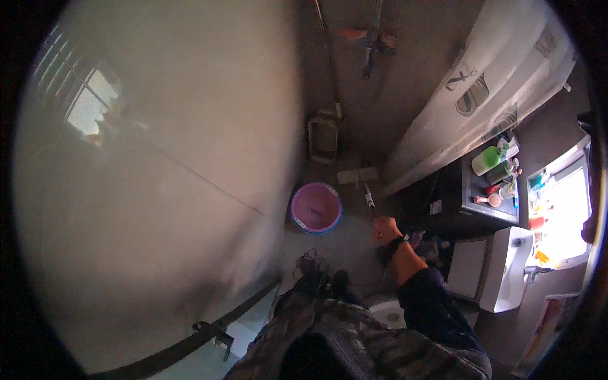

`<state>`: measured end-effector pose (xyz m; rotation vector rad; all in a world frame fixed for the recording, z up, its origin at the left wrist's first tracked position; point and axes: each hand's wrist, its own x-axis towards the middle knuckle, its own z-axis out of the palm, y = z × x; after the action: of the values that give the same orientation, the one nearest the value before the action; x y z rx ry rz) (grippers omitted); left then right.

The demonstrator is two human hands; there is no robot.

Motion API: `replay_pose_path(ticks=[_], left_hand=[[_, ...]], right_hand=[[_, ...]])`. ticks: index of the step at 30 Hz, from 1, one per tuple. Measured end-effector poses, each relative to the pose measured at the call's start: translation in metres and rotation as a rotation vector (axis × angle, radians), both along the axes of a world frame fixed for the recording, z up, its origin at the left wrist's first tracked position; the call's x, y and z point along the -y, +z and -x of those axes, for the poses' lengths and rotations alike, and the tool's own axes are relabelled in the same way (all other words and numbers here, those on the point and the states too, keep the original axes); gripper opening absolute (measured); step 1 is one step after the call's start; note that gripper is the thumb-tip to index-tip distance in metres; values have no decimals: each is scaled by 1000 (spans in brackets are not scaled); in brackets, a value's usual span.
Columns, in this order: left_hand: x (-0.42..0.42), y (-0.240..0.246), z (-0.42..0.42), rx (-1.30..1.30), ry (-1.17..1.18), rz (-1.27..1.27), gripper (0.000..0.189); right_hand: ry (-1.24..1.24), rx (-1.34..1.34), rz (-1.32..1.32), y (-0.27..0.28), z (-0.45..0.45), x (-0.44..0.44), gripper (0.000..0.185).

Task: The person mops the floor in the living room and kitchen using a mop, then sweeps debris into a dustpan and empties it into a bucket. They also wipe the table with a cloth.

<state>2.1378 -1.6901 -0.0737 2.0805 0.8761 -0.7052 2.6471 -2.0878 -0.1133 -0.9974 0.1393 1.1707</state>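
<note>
My right hand [387,230], with a dark band on the wrist, grips the handle of a long-handled floor cleaning tool [357,175]. The tool's wide, pale head lies flat on the floor ahead; dim light hides whether it is a mop, brush or squeegee. Left of the tool stands a round pink basin [317,208] with a blue rim showing beneath it. My left hand is out of view.
A pale tiled wall [180,142] rises close at left. Ahead are a grey rectangular tub [323,137] and a wall tap [369,42]. To the right are a shower curtain [475,95], a dark cabinet [449,194] with bottles and a hairbrush [489,199], and a white washbasin [508,270].
</note>
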Motion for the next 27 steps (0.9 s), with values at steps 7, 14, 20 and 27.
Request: replay_pose_path(ticks=[7,14,20,27], left_hand=[[-22,-10,-6,12,84,18,22],[-6,-20,10,24,155,22,22],[10,-11,-7,-4,240,9,22],[48,0,-62,-34,380,-43,22]], right_hand=[[316,872,529,158,-54,-95,16],[422,1686,618,177,-166,-180,13],[-142,1254,149,88,-309,-234,25],[-172,436,387,188,-402,-306,39]])
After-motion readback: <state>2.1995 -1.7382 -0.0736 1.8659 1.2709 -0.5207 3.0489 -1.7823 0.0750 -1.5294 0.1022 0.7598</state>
